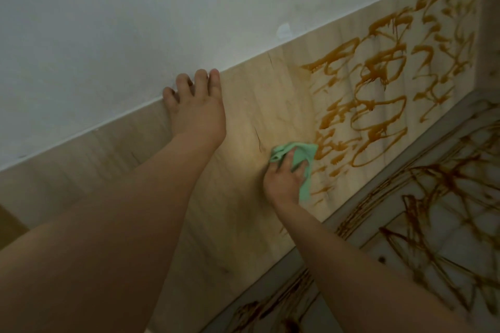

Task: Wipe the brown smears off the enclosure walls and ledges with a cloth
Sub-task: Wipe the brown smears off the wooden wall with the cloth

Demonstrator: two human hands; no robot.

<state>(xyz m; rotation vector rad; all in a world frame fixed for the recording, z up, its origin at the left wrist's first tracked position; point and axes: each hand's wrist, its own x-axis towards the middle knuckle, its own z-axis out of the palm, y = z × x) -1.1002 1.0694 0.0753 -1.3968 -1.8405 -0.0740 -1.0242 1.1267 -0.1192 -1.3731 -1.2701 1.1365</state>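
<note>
Right grip (284,181) curled round bunched green cloth (303,154), pressed to wood enclosure wall (243,105) just beside brown smears (378,70); further up, left grip (200,113) lies flat, fingers relaxed, at wall's top edge.

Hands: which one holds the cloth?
The right hand grips the green cloth against the wooden panel; the left hand holds nothing, its fingers resting at the panel's top edge.
</note>
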